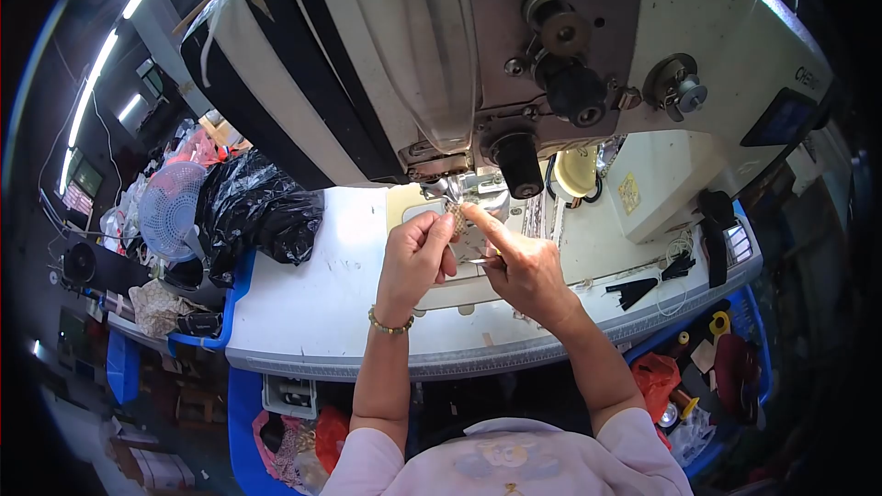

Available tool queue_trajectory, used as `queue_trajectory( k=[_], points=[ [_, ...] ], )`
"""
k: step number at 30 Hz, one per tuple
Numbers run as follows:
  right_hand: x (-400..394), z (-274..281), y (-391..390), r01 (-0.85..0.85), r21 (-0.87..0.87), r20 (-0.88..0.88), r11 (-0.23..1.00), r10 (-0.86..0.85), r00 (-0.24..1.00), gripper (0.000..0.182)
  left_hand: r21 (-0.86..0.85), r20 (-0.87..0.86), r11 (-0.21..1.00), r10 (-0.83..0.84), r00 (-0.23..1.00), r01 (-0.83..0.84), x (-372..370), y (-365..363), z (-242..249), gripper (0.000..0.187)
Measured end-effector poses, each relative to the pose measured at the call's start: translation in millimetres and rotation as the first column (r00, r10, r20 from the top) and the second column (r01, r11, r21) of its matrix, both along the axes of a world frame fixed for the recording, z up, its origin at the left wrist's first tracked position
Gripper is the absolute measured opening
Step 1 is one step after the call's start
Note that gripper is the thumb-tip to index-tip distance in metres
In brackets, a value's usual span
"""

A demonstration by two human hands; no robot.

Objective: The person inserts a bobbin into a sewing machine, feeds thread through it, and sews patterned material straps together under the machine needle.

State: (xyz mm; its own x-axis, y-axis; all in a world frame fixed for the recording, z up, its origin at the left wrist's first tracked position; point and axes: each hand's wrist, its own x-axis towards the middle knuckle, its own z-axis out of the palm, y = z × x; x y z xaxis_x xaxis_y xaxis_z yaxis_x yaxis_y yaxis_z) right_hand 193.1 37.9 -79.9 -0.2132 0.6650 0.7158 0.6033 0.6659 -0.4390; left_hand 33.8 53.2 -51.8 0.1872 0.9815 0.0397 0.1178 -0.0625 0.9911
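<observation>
- Fabric (457, 216): I see it between both hands, by the sewing machine (514, 46).
- Left hand (416, 255): pinching it.
- Right hand (530, 273): index extended, other fingers curled around a metal tool (480, 261).

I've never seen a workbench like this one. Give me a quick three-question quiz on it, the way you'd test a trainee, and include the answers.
1. True or false: a beaded bracelet circles the wrist of the left hand.

2. What lies to the left of the sewing machine, beside the perforated plastic basket?
A) a green umbrella
B) a black plastic bag
C) a glass vase

3. Which hand has its index finger stretched out by the small patterned piece?

Key:
1. True.
2. B.
3. The right hand.
</observation>
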Motion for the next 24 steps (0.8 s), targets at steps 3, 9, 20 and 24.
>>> queue_trajectory(
  k=[3,9,20,24],
  points=[
    [0.2,-2.0,0.6,-0.003,-0.003,-0.002,1.000,0.003,1.000,0.069,0.087,-0.019,0.996,0.020,1.000,-0.019,1.2,9.2,-0.2,0.031],
    [0.3,-1.5,-0.4,0.006,-0.010,0.004,1.000,-0.006,1.000,0.070,0.124,0.002,0.991,0.053,0.999,-0.053,2.6,22.5,-4.2,0.031],
    [-1.4,-6.5,0.3,-0.009,-0.034,-0.008,0.999,0.009,1.000,0.074,0.064,0.272,0.996,0.049,0.961,-0.069,1.4,69.6,-26.8,0.012],
    [1.8,-6.5,-5.6,0.004,-0.106,0.026,0.994,-0.001,1.000,0.077,0.206,0.498,0.916,0.206,0.843,-0.345,-17.3,103.2,-58.7,0.007]
  ],
)
